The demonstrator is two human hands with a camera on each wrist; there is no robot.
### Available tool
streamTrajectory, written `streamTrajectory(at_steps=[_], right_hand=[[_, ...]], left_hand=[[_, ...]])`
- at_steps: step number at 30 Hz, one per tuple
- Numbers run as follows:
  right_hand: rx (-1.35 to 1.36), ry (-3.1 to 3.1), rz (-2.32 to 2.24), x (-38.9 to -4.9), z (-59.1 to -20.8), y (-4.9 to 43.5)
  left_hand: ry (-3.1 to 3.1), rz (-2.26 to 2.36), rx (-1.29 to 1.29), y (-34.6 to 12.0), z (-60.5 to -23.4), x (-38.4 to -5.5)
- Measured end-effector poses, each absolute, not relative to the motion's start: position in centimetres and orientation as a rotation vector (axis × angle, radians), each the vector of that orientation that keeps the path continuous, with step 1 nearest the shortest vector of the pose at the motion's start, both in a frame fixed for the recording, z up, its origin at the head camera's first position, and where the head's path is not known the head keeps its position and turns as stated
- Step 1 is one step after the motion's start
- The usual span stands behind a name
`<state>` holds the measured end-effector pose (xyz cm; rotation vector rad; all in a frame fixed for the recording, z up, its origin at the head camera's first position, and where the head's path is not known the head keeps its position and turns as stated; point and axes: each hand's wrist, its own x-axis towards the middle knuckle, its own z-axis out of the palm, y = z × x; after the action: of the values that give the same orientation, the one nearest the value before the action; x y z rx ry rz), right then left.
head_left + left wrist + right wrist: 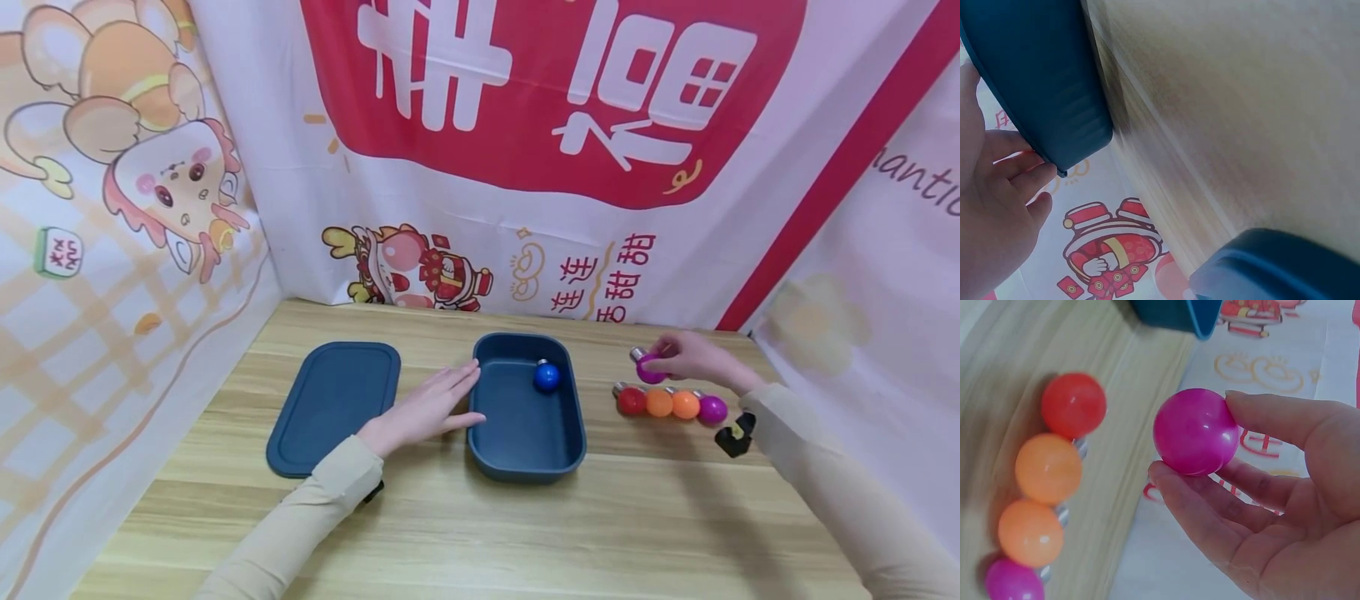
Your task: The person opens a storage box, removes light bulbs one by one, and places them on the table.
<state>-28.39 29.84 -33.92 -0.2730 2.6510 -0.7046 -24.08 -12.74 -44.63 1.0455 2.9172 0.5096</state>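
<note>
My right hand [693,357] pinches a magenta light bulb [1195,431] between thumb and fingers, its metal base pointing away to the left in the head view. Just below it in that view lies a row of bulbs: a red bulb [632,401], two orange bulbs [659,403] and another magenta bulb [712,409]. At the centre stands a dark blue box [525,472] without its lid, a blue bulb [547,377] lying inside toward the far right. Fingers extended, my left hand [427,408] touches the box's left rim.
A dark blue lid [333,404] lies flat on the wooden table [480,533], left of the box and partly behind my left forearm. Printed cloth [525,208] hangs along the table's back edge and both sides.
</note>
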Motion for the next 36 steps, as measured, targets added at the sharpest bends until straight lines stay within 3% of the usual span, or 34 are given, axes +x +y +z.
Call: streamTrajectory(at_steps=[19,36], right_hand=[[-0.138,2.754,-0.73,-29.4,-35.7,37.9],[-0.064,2.716,-0.794,-27.8,-37.5,42.2]], left_hand=[[2.964,0.457,1.069,-12.7,-44.9,-24.2],[2.969,0.446,1.068,-12.6,-45.2,-24.3]])
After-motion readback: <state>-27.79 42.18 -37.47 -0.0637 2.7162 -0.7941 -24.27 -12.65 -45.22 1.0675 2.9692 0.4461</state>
